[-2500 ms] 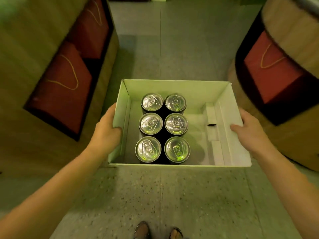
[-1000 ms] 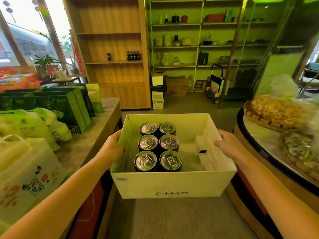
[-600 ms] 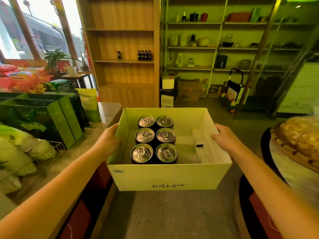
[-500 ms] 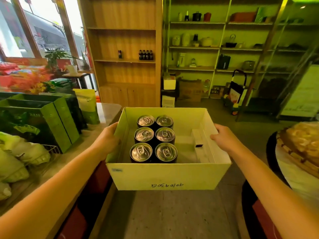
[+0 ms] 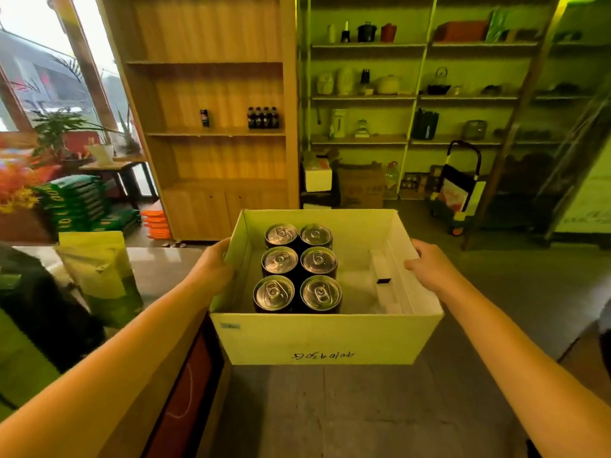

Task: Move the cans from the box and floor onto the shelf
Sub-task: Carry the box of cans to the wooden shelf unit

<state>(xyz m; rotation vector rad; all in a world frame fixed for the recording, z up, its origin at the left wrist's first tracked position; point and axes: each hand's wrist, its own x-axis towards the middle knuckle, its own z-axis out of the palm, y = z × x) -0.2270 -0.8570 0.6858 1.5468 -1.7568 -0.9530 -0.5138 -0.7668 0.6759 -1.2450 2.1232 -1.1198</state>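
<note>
I carry an open white cardboard box (image 5: 325, 338) in front of me, held up off the floor. Several dark cans (image 5: 299, 267) with silver tops stand upright in two rows in its left half. My left hand (image 5: 215, 269) grips the box's left wall and my right hand (image 5: 429, 269) grips its right wall. Ahead stands a wooden shelf unit (image 5: 211, 133); one shelf holds a single dark can (image 5: 204, 118) and a short row of dark bottles (image 5: 263, 117).
A counter (image 5: 155, 269) with a green bag (image 5: 99, 276) runs along my left. Green metal shelving (image 5: 413, 97) with pots and jars fills the back right. Boxes (image 5: 317, 176) and a hand trolley (image 5: 458, 190) stand on the floor below it.
I lifted the box from the floor and walked forward; the wooden shelf is closer and larger. Both hands keep the same grip on the box walls.
</note>
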